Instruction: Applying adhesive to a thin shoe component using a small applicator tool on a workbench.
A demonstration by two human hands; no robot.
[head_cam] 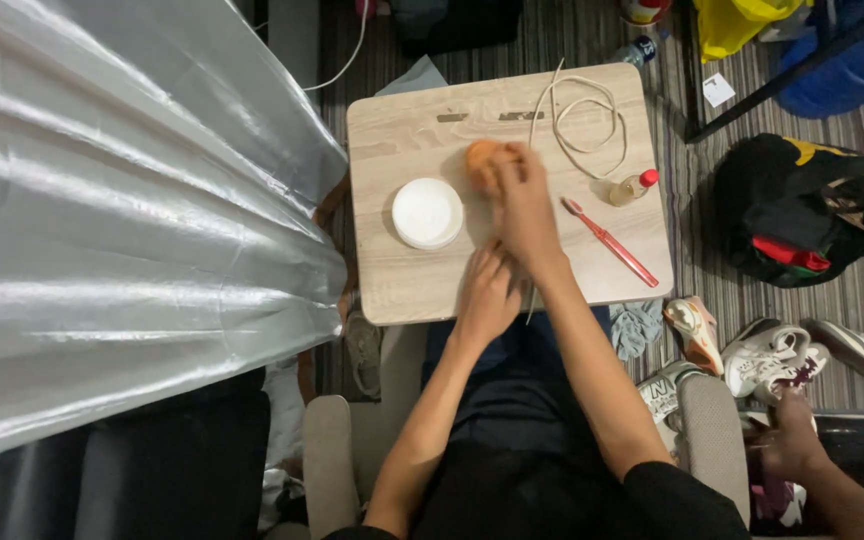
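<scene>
Landmark: small wooden table [402, 290], seen from above, standing over the person's lap.
Right hand [524, 205]: reaches to the table's middle, fingers curled over an orange round object [480, 158], holding it down on the wood; the palm covers its near side, so pressing it in place looks the likeliest reason for the hold.
Orange object: just beyond the table's centre, right of the white lid [427, 213]; whether it is a fruit or a sponge cannot be told.
Left hand [487, 295]: lies near the table's front edge, fingertips touching the right wrist, as if bracing it; I cannot tell whether it grips anything, since the fingers are tucked under.
White round lid or tub: left of centre on the table, apart from both hands.
Red toothbrush [609, 241]: right part of the table, lying slantwise, within easy reach.
Small bottle with red cap [633, 186]: on its side near the table's right edge.
White cord [584, 125]: looped at the far right corner.
Another person's hand [787, 440]: off the table's right front corner, beside the shoes [767, 355] on the floor.
Silver sheet [122, 200]: left of the table, hiding whatever is below it.
</scene>
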